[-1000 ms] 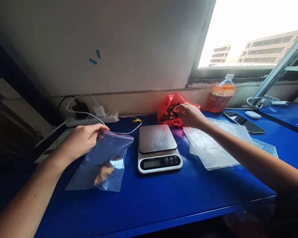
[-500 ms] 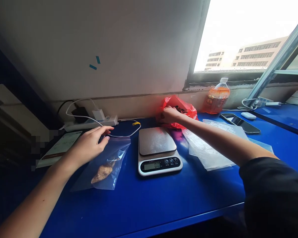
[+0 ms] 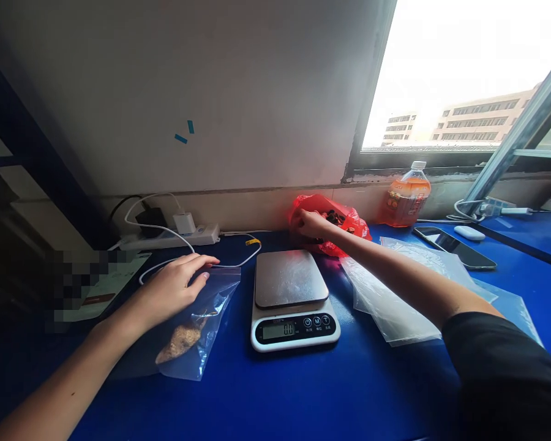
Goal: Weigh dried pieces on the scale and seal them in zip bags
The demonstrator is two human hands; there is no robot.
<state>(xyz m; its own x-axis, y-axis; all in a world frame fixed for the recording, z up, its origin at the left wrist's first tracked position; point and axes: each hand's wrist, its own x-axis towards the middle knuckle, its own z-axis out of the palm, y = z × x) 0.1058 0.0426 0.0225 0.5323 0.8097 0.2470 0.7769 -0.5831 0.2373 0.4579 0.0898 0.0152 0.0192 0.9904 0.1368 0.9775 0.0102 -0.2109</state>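
Blue surface runs before the scale, and to the scale's left lies our zip bag, a brown lump showing through its clear film. Our left hand rests over that bag's upper part, fingers loosely spread and thumb well apart; we see nothing clasped in it, though how firmly it bears on the plastic we cannot tell. Right of the scale, flat clear bags overlap one another. Behind the scale, our right hand is at the mouth of a red bag of dark pieces — its fingertips are hidden, so we cannot tell how far they are open or whether they have hold of anything.

For this reach, we would do well to keep the fingers clear of the thin red film, which likely clings and follows, and to keep our sleeve off the scale's plate.

As for writing, the scale's display reads 0.0, and its buttons bear a power sign, M and T — smaller characters beneath we leave unread. Behind the scale to the right, the bottle's lettering is unclear.
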